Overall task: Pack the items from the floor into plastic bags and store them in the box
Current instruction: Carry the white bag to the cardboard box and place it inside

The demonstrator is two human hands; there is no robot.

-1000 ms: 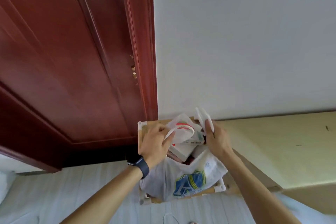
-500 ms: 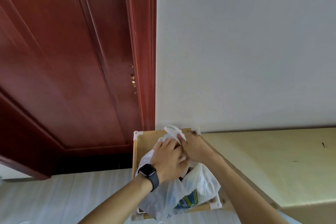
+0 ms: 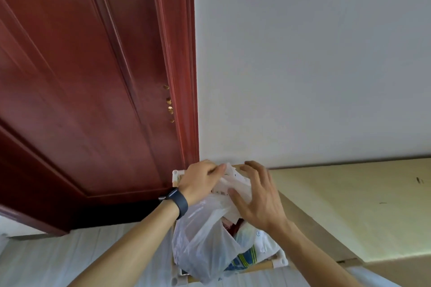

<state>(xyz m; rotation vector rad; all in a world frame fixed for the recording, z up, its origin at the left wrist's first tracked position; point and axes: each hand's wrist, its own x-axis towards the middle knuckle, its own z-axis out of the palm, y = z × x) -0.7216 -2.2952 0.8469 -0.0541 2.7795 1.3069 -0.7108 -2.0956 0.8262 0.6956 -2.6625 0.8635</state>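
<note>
A filled white plastic bag (image 3: 200,244) with a blue and green print sits in the box (image 3: 261,267), a wooden frame with white corner pieces, against the wall. Boxed items show through the bag's mouth. My left hand (image 3: 200,182), a dark watch on its wrist, grips the bunched top of the bag near the box's far edge. Just to the right, my right hand (image 3: 256,196) rests on the bag's top with fingers spread.
A red-brown wooden door (image 3: 93,100) stands to the left of the box, the white wall (image 3: 303,65) behind it. A large flat cardboard carton (image 3: 349,205) lies to the right. Pale floor (image 3: 70,254) spreads at the lower left.
The view has tilted upward. My hands have drawn apart from their joined grip on the bag's handles; the right one now lies spread over the top, and the bag sits lower in the box.
</note>
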